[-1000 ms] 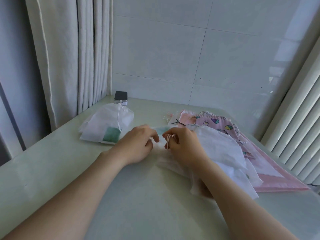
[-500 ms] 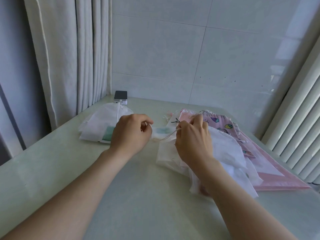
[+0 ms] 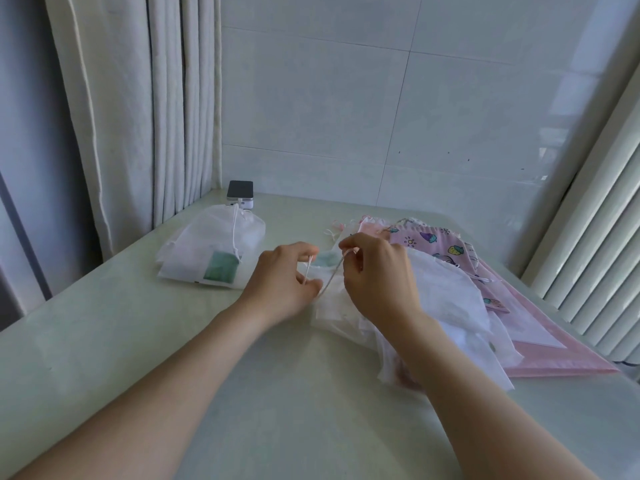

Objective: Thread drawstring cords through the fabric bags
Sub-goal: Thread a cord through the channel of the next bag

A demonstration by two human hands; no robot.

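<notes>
You're pinching the cord (image 3: 332, 276) between the closed fingers of your right hand (image 3: 377, 278), just right of frame centre. It's running down-left to your left hand (image 3: 280, 282), whose curled fingers are gripping the mouth of the white bag (image 3: 332, 315) at centre. If you're pulling harder than the left hand is holding, the free end is likely heading back into the hem, or the thin fabric is bunching and jamming. The bag is also overlapping the pile (image 3: 450, 299) at right, so a tug may be dragging its neighbours along.
</notes>
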